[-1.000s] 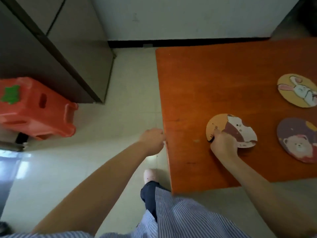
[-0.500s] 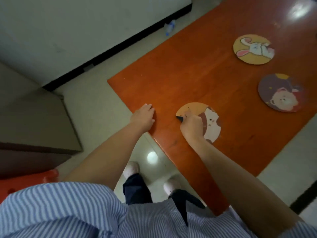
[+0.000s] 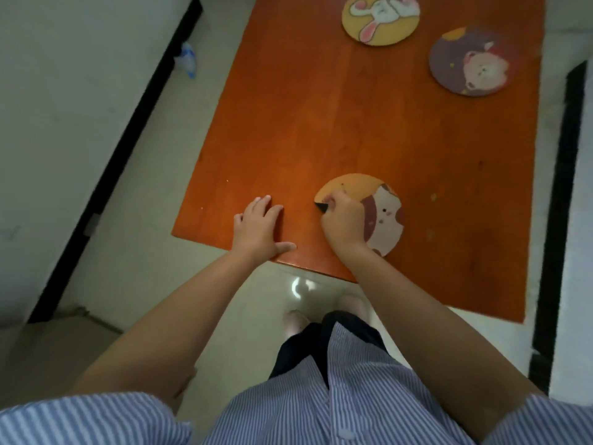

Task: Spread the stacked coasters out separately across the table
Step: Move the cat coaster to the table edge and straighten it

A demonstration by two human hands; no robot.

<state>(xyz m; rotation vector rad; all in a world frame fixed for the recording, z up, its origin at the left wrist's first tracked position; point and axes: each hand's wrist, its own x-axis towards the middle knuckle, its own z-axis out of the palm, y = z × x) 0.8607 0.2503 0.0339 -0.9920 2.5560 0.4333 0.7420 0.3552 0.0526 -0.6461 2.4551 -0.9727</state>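
Head view shows the right hand (image 3: 343, 226) curled, fingertips pinching the near-left edge of the cat coaster (image 3: 382, 220) near the orange table (image 3: 305, 123) front edge, the left hand (image 3: 260, 228) flat and open beside it, and two more coasters, rabbit (image 3: 380, 17) and bear (image 3: 471, 61), lying apart at the far end, three visible in all.

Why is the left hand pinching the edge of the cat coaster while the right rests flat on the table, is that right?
Swapped. In the head view the right hand pinches the cat coaster edge, while the left hand rests flat on the table.
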